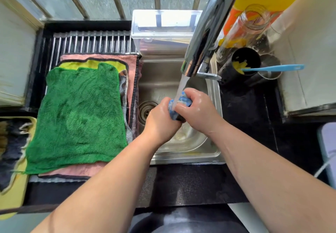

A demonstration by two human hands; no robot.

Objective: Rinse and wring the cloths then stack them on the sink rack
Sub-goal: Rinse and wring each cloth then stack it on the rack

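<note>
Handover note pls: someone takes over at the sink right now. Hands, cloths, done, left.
Hands: left hand and right hand both grip the blue cloth, bunched between them under the running tap, over the sink.
Done: a pile lies on the rack, with the green cloth on top and the yellow cloth and pink cloth under it.
Left: finish rinsing the blue cloth, wring it, lay it on the green cloth. Dark cloths sit in a yellow tray at far left, probably not yet rinsed. Shut the tap off afterwards.
</note>
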